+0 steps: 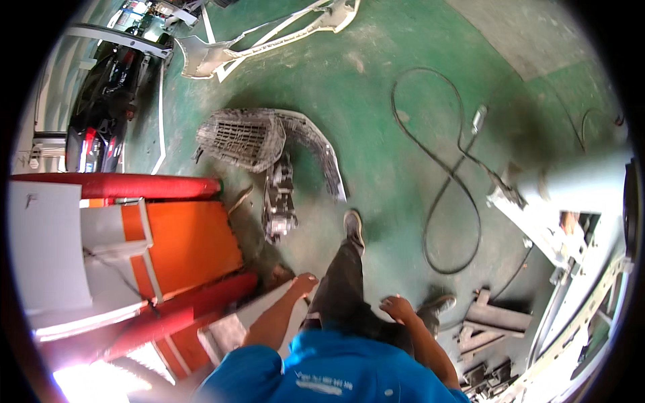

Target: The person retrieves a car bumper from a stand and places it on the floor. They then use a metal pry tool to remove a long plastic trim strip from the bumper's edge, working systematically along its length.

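My left hand [304, 283] hangs loosely at my left side, beside the dark trousers and close to a pale panel [269, 312]. Its fingers are slightly bent, and nothing shows in them. On the other side, my right hand [399, 308] hangs next to my right thigh with loose fingers and no visible load. One shoe [353, 227] is stretched forward on the green floor, while the other shoe [438, 305] is behind on the right. Ahead of me lie a dirty dark grille [242, 138], a curved bumper piece [316, 144] and a dark bracket-like car part [279, 205].
Orange-and-grey equipment [185, 242] with red cylinders [148, 186] stands on the left. A black hose [437, 164] loops across the floor at right, near a white metal frame [531, 232]. Metal pieces [497, 319] lie lower right. A pale bumper [269, 47] lies far ahead; a dark car [101, 114] stands far left.
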A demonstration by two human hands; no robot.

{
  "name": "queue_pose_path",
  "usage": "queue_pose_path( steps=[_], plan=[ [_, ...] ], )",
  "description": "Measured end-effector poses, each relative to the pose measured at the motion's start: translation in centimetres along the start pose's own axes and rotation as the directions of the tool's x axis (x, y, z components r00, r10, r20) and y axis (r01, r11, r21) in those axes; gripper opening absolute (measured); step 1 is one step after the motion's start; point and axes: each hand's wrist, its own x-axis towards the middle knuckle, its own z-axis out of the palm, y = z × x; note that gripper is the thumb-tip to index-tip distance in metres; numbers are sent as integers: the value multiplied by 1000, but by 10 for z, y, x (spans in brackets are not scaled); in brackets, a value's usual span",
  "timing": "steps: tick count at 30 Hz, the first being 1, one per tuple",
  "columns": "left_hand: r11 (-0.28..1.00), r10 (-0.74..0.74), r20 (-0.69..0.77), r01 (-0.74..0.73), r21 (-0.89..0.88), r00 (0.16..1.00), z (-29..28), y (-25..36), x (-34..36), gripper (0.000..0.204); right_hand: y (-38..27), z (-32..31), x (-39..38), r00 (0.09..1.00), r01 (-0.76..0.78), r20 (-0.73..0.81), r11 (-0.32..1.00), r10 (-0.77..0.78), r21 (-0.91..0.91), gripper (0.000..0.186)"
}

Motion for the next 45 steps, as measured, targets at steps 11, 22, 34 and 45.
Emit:
queue_pose_path(
  steps=[11,22,34,45],
  plan=[
    [875,-460,-43,445,-193,887,-216,47,316,66,-160,-130,153,920,-351,-254,915,299,-197,40],
    [867,-494,-313,486,-108,811,-209,0,583,67,-116,-168,297,990,27,-122,952,-67,-305,42],
    [506,-214,-751,729,461,624,-322,-174,638,52,-129,-237,332,995,99,37,906,-93,-410,39],
    [373,-619,-689,913,165,378,-189,-235,309,60,-133,-229,340,987,155,33,874,-158,-460,36]
  ],
)
